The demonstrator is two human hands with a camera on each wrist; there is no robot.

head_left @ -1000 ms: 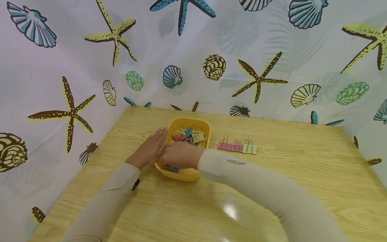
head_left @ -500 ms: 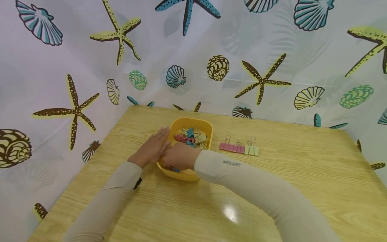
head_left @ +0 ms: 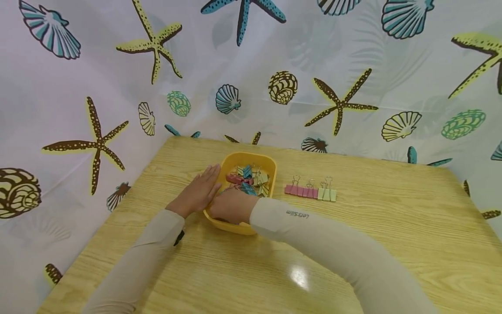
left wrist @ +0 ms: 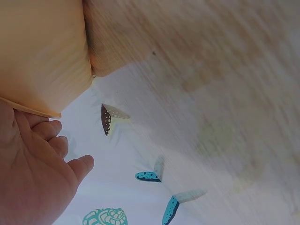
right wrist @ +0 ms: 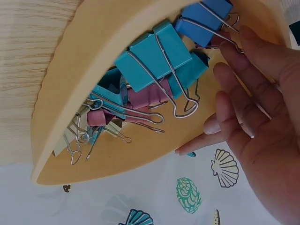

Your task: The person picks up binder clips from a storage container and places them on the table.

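A yellow plastic bin (head_left: 268, 162) on the table holds a jumble of binder clips. My left hand (head_left: 195, 194) rests along the bin's left outer side, fingers straight and together. My right hand (head_left: 234, 205) reaches inside near the front. In the right wrist view, its thumb and index finger meet at the wire handles of a blue binder clip (right wrist: 204, 19), pinching it lightly. A large teal binder clip (right wrist: 154, 55) lies beside it, with pink, teal and pale yellow clips farther along. The head view hides the blue clip behind the right hand.
To the bin's right, pink binder clips (head_left: 295, 190) and pale yellow binder clips (head_left: 327, 195) stand side by side in a row, handles up. The wooden table (head_left: 376, 209) meets a hanging cloth (head_left: 251, 65) printed with shells and starfish at its back and sides.
My right hand has sunk lower into the bin and shifted slightly, covering the blue clip that showed beneath it in the head view. The left hand keeps its place; the head view has shifted a little.
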